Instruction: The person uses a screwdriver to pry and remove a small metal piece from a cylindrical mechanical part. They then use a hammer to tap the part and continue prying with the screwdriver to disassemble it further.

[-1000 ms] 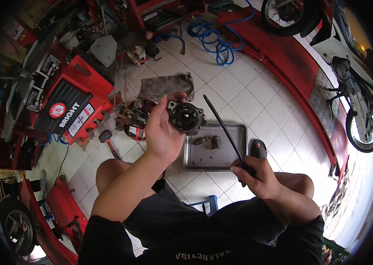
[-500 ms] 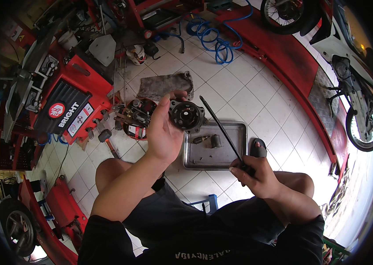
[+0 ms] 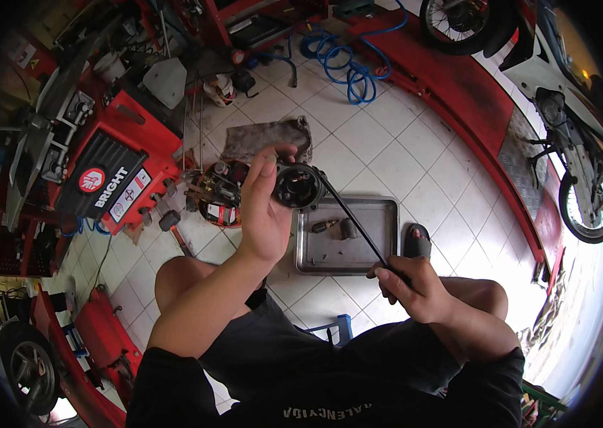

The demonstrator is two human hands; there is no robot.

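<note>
My left hand (image 3: 267, 214) grips a round, dark metal housing (image 3: 297, 188) by its left side, its hollow face turned up toward me. Fingers curl behind it, and the thumb lies along the edge. In my right hand (image 3: 416, 287) is a screwdriver (image 3: 356, 222) with a long black shaft; its handle is mostly hidden in the closed fingers. The shaft slants up to the left, and its tip meets the housing's right rim. Below lies a metal tray (image 3: 350, 270) holding a short dark cylinder (image 3: 348, 229), a smaller slim part (image 3: 323, 226) and some tiny pieces.
A stained grey rag (image 3: 262, 139) is spread on the tiled floor beyond my hands. Left of them sit a round red container of parts (image 3: 219, 212), a hammer (image 3: 171, 223) and a red machine (image 3: 127, 153). A blue hose (image 3: 364, 82) coils near a red motorcycle ramp (image 3: 462, 93).
The screwdriver tip has moved left and slightly down, from apart to the housing's rim. The housing has tilted a little in my left hand, showing more of its inside.
</note>
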